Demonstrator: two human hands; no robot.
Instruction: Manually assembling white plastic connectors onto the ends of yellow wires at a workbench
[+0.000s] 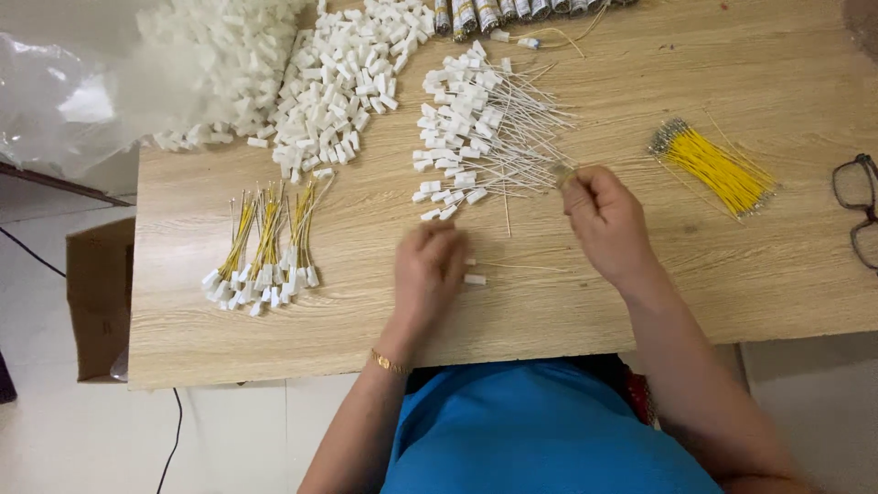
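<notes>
Wood-grain table (732, 302), clear plastic bag (64, 91) of white connectors at its far-left edge. Left hand (428, 270) curled over a white connector (475, 279), grip unclear; my right hand (608, 224) pinches thin wires (521, 146).

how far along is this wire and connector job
Done, it seems: three bunches of yellow wires with white connectors at left. In hand: the right hand pinches thin wires by the white-wire pile; the left hand rests near one connector. Left: loose connectors and bare yellow wires.
</notes>
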